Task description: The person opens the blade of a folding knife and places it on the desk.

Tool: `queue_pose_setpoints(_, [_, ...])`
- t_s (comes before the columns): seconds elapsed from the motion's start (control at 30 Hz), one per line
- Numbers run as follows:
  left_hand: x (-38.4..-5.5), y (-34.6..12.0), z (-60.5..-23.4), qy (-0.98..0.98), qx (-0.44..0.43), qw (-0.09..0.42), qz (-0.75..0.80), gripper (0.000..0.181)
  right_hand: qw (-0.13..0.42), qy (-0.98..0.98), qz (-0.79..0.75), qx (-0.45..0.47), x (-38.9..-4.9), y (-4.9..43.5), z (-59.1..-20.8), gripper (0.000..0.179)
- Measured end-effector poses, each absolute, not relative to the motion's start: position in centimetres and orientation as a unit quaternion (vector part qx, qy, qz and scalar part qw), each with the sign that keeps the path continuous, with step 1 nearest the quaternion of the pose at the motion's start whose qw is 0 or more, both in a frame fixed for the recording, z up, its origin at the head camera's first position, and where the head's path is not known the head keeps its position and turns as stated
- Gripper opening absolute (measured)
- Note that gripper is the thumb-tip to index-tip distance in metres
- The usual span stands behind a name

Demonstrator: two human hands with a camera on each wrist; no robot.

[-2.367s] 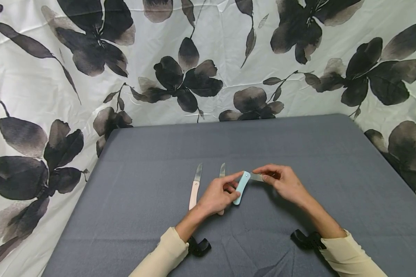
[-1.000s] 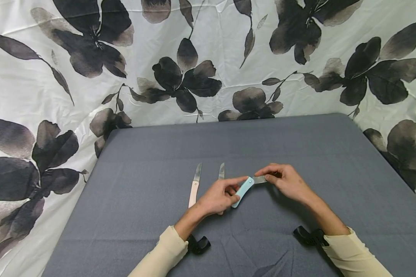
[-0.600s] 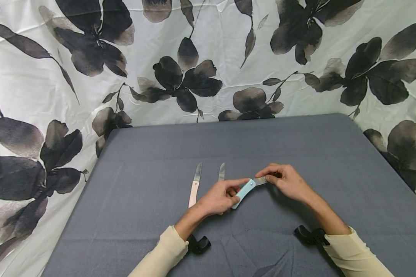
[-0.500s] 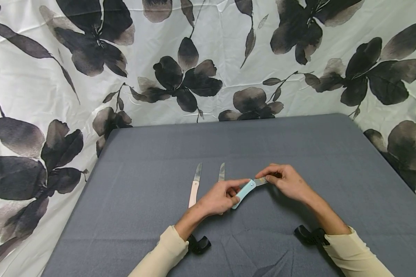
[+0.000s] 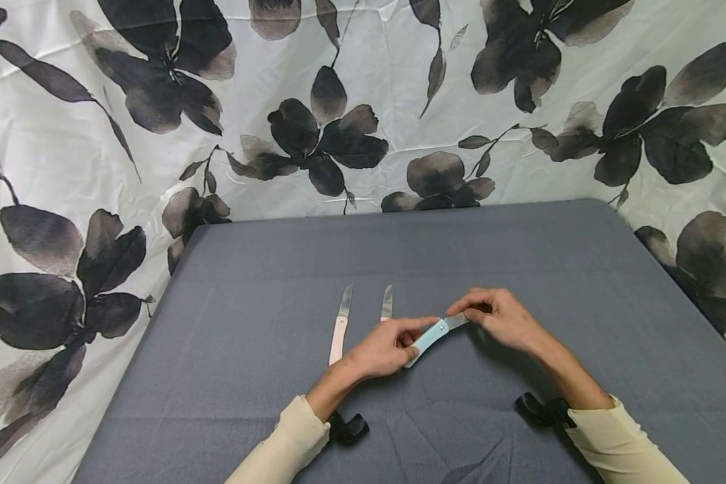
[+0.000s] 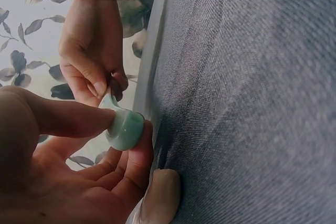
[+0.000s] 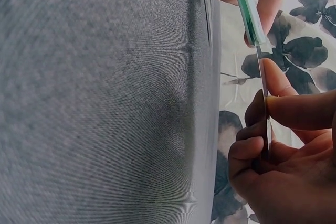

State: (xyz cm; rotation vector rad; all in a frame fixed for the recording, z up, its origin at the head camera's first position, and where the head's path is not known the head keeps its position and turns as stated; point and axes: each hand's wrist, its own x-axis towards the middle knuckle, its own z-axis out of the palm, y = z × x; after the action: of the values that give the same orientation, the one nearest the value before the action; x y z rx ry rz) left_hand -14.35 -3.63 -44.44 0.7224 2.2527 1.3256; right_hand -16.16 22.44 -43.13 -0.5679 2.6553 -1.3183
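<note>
My left hand (image 5: 382, 347) holds the light-blue handle of a folding knife (image 5: 427, 341) between thumb and fingers, its index finger stretched along toward the pivot. With thumb and fingers, my right hand (image 5: 501, 318) pinches the knife's metal blade, which lies nearly in line with the handle; the blade's tip is hidden in that hand. The right wrist view shows the blade (image 7: 261, 69) coming out of the handle (image 7: 245, 6). Two pink-handled knives lie unfolded on the cloth: one (image 5: 337, 339) left of my left hand, the other (image 5: 387, 304) partly hidden behind it.
A grey cloth (image 5: 266, 269) covers the table, wrinkled near the front edge. Behind it hangs a white curtain with dark flowers (image 5: 320, 144). Black straps with curved mounts (image 5: 349, 429) sit at both wrists.
The blue knife's blade has swung further out from its handle, from a sharp bend to nearly straight. Both hands have shifted only slightly. The pink-handled knives stay put.
</note>
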Motion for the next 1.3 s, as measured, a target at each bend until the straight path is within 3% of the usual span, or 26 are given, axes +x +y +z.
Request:
queue_pose_setpoints(0.6, [-13.9,-3.4,-44.4,0.813,0.274,0.225,0.462,0.064,0.091,0.872,-0.433,-0.211,-16.4,22.8,-43.2,0.026])
queue_pose_setpoints(0.93, [-13.6,-2.8,-44.8,0.785,0.249,0.228,0.519,0.060,0.083,0.848,-0.496,-0.168,-17.3,23.1,-42.8,0.025])
queue_pose_setpoints(1.3, [-12.7,-1.6,-45.1,0.770,0.257,0.212,0.544,0.088,0.102,0.764,-0.630,-0.092,-18.2,22.4,-43.3,0.051])
